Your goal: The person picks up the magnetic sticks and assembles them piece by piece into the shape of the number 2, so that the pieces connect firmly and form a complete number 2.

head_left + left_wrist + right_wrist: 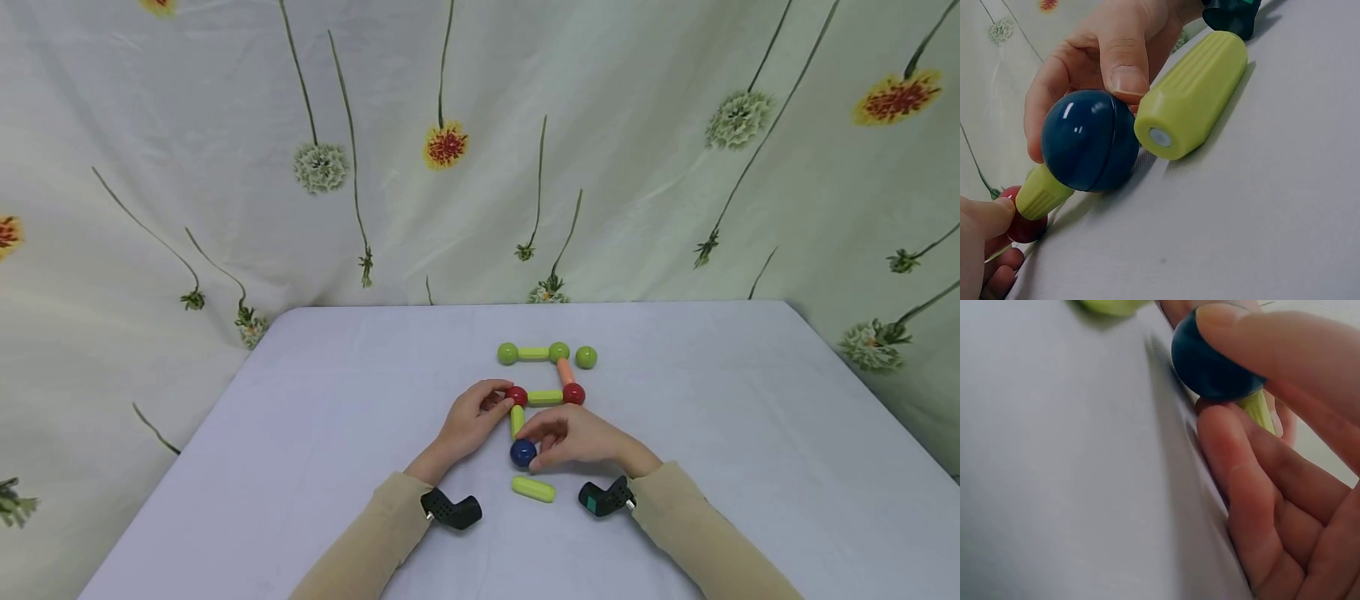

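A blue ball (523,453) sits at the near end of a yellow-green rod (517,421); my right hand (581,435) pinches it between thumb and fingers. At the rod's far end is a red ball (517,396), gripped by my left hand (472,417) with thumb and fingers. From that ball another yellow-green rod (545,397) runs right to a second red ball (573,393). An orange rod (566,372) links it to a green ball (558,352). In the left wrist view, a loose yellow-green rod (1194,94) lies close to the blue ball, with a pale disc on its end.
Farther back, a yellow-green rod (533,353) joins the green ball to another green ball (507,354) on the left. A loose green ball (587,357) lies just right of the chain. A white cloth covers the table (337,400), with a flowered curtain behind.
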The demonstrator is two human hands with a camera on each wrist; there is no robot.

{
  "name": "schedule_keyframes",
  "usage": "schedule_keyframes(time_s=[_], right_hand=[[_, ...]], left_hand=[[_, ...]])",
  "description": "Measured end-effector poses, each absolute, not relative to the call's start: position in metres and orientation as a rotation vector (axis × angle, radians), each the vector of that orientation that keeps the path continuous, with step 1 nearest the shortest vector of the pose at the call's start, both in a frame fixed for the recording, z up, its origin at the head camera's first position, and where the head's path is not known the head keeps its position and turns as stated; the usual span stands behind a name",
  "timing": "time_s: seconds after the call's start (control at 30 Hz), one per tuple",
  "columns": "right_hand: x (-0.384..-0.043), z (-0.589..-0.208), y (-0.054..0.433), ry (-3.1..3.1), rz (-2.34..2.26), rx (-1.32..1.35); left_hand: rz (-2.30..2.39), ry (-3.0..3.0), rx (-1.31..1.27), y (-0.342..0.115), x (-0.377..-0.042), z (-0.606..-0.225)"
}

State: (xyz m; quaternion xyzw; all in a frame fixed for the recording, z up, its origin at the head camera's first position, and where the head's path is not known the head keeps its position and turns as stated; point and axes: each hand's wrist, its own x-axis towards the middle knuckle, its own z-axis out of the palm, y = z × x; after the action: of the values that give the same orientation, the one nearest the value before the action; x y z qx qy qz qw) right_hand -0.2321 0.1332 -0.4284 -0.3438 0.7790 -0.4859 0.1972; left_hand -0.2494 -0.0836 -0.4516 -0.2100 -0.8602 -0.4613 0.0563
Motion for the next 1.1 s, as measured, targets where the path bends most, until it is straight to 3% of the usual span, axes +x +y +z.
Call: schedule_keyframes(time_s=[0.73,1.1], right_hand=[[-0.232,-0.430,0.132,2.209,-1.382,-0.948],[-0.230,-0.442,0.135,2.261,-1.529,-0.775]], left_hand=[[-1.408,-2.572,-0.647,-0.083,-0.249,-0.452],[-1.440,-2.554,-0.598,-0.086,-0.245,-0.452]])
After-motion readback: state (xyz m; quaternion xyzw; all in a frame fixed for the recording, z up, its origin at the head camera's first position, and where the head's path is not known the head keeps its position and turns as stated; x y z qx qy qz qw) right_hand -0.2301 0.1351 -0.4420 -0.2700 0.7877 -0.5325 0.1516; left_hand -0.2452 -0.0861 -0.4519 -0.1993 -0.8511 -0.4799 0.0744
